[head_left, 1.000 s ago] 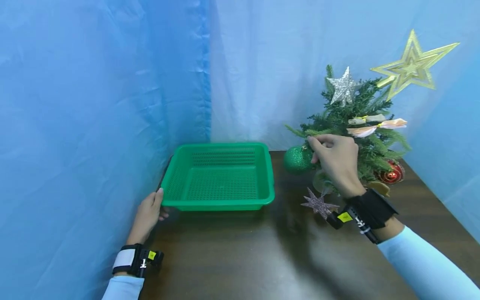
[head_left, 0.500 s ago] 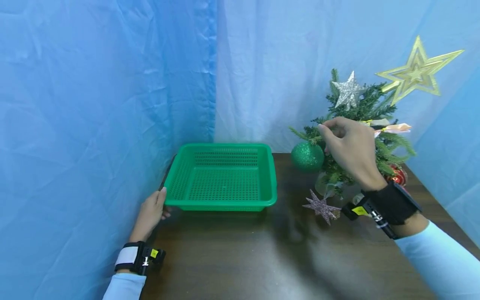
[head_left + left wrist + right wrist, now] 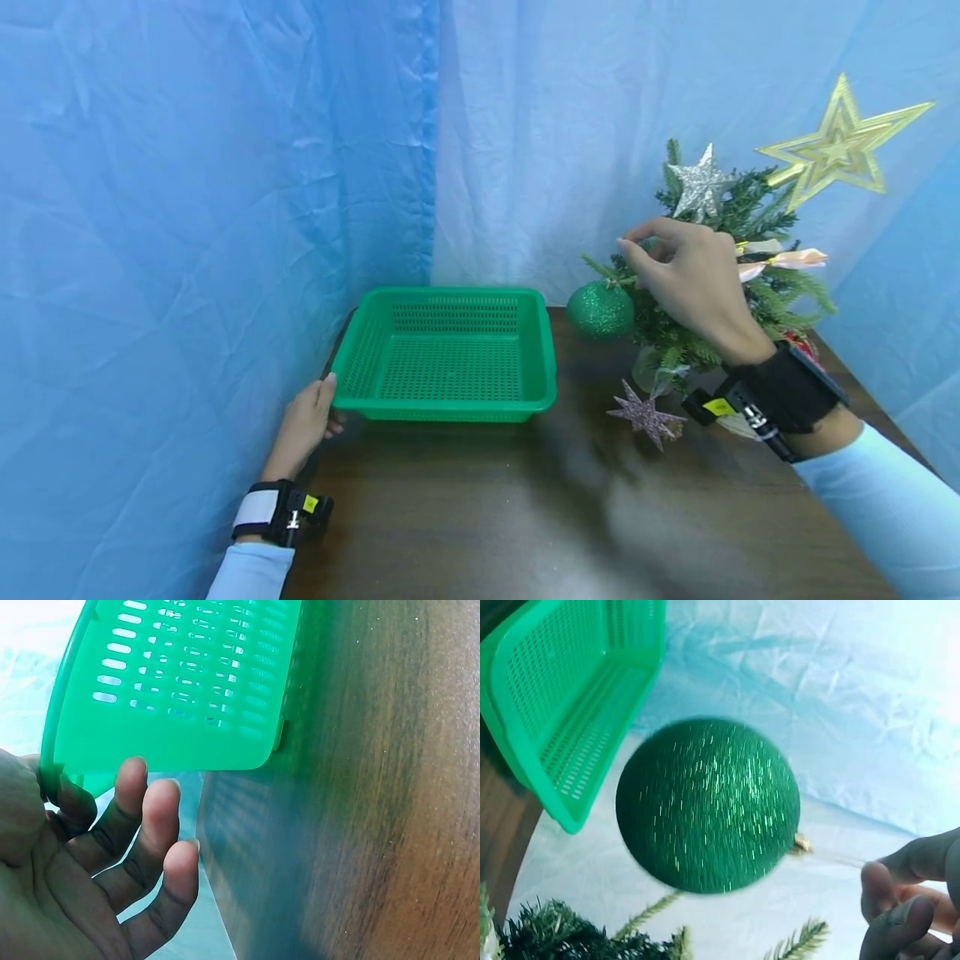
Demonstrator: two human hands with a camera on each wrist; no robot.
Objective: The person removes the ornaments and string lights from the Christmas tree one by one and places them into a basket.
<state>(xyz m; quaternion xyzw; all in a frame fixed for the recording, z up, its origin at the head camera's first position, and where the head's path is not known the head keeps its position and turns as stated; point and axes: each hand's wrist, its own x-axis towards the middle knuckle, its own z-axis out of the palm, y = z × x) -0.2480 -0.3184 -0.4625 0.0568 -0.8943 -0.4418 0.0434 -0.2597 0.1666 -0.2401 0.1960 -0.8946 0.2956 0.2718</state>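
Note:
By its thread, a glittery green bauble (image 3: pixel 600 309) hangs from my right hand (image 3: pixel 693 279). In the right wrist view the thumb and finger (image 3: pixel 889 889) pinch that thin thread, and the bauble (image 3: pixel 709 806) with its gold cap hangs apart from them. Behind the hand stands a small Christmas tree (image 3: pixel 795 287), partly covered by it. My left hand (image 3: pixel 303 421) grips the near left corner of a green plastic basket (image 3: pixel 450 407). Seen from the left wrist, the thumb and index finger hold the basket's rim (image 3: pixel 56 720), while the other fingers bend loosely below it.
The tree bears a silver star (image 3: pixel 701 183), a gold star (image 3: pixel 838 150) and a pinkish bow (image 3: pixel 787 260). A purple glitter star (image 3: pixel 645 414) is low by the tree's base. Blue curtains (image 3: pixel 187 250) border the dark wooden table (image 3: pixel 480 508).
My right hand has risen, with the thread lengthening between fingers and bauble, and has shifted left with the bauble in the last half second. The left hand keeps its grip on the basket.

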